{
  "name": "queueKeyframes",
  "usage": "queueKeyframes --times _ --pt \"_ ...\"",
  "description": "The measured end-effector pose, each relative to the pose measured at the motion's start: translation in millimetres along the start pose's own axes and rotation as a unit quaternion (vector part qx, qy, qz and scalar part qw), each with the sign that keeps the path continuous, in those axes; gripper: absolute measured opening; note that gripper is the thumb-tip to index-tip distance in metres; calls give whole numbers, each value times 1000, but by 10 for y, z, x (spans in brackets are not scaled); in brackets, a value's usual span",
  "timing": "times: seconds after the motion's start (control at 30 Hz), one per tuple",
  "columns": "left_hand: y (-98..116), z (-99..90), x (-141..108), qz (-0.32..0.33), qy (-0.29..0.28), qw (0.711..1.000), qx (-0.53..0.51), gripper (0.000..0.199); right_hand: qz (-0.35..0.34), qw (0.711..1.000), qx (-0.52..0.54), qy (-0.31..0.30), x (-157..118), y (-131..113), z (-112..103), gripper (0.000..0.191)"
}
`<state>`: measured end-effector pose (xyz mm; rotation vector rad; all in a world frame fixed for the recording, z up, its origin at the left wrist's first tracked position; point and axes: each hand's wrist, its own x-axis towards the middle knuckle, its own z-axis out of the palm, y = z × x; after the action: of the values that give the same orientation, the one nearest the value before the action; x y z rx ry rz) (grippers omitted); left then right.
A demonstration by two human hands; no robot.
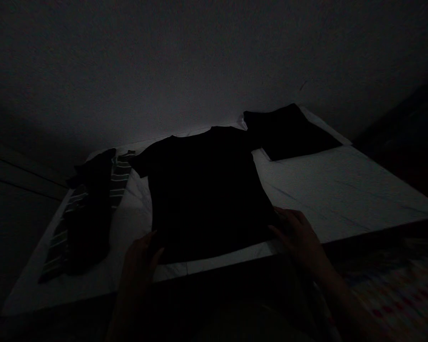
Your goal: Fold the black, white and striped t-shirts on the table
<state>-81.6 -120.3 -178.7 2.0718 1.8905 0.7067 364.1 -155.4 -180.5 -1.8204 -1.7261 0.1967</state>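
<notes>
A black short-sleeved T-shirt (203, 190) lies spread flat on a white marble-patterned table (314, 194), its neck toward the wall and its hem toward me. At the hem's left corner, my left hand (141, 256) grips the cloth between thumb and fingers. My right hand (296, 235) pinches the shirt near the hem's right corner, thumb below and fingers above. The picture is very dark, so folds and details of the black cloth are hidden.
Dark clothes (89, 209) lie at the table's left, on or beside a striped garment (120, 178). A folded black cloth (288, 130) rests at the back right. Behind the table rises a plain wall (199, 61). Colourful patterned fabric (399, 294) shows at lower right.
</notes>
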Motion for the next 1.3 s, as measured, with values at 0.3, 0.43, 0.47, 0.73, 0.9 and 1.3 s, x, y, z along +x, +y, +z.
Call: queueKeyframes --times 0.3,0.43,0.47,0.73,0.9,1.3 --pt "147 -168 -160 -145 -74 982 -95 49 -89 986 116 -77 -94 100 -182 36" --pt "135 -185 -174 -108 -67 989 -77 44 -111 987 94 -71 -91 124 -177 40" --pt "116 -181 -175 -102 -63 991 -66 42 -117 987 90 -69 -89 133 -175 42" --pt "57 -233 -165 -36 -42 998 -38 33 -104 993 46 -32 -95 148 -97 28" --pt "74 -192 -194 3 61 998 -8 23 -98 995 3 1 -89 81 -118 23" --pt "-442 -356 -246 165 -11 982 93 27 -113 993 -34 -18 -72 467 -319 18"
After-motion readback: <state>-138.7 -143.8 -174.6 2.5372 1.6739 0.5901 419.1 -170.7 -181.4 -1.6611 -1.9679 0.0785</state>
